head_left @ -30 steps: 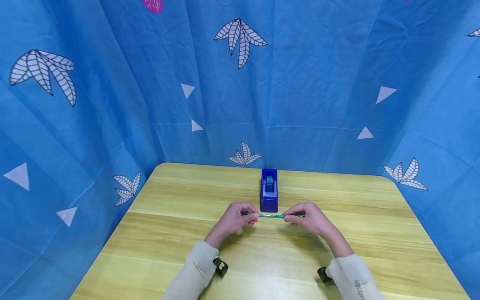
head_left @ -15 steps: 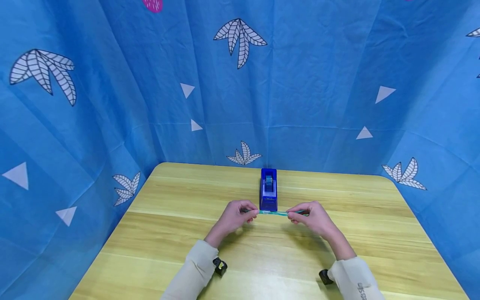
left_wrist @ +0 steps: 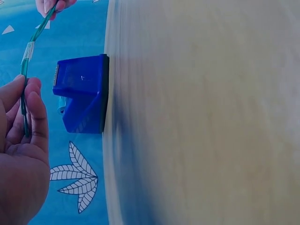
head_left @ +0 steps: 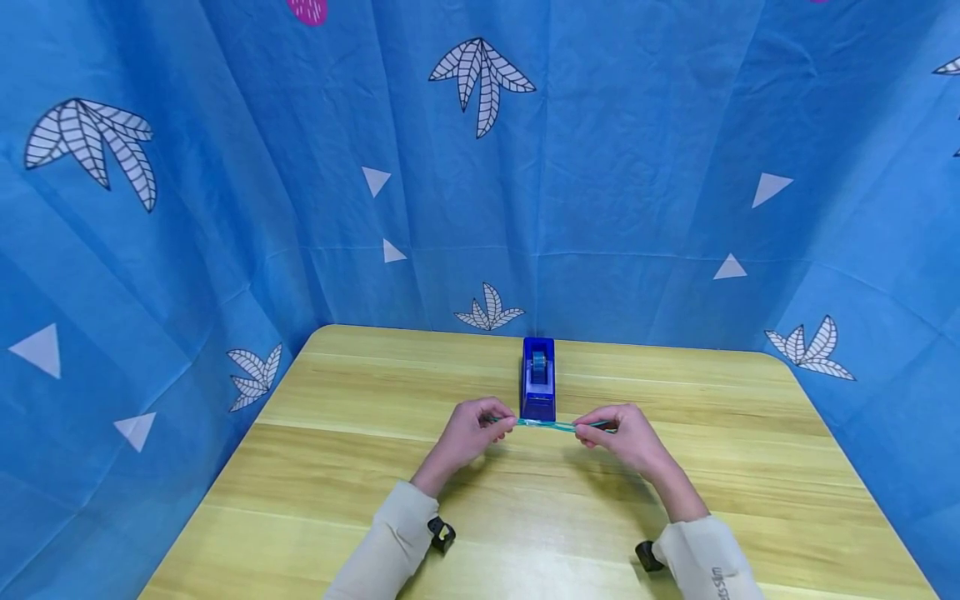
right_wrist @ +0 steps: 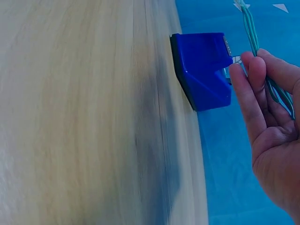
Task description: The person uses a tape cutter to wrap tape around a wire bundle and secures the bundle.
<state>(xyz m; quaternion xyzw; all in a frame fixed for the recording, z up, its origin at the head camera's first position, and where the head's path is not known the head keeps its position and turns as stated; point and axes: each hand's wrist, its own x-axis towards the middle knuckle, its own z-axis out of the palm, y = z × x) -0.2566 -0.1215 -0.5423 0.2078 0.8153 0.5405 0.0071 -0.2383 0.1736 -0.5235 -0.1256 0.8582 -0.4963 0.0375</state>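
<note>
Pinching a bundle of thin green sticks [head_left: 553, 426] at either end, the left hand [head_left: 467, 433] and right hand [head_left: 626, 436] hold it level just before the blue tape dispenser [head_left: 537, 379] on the wooden table [head_left: 337, 467].
</note>
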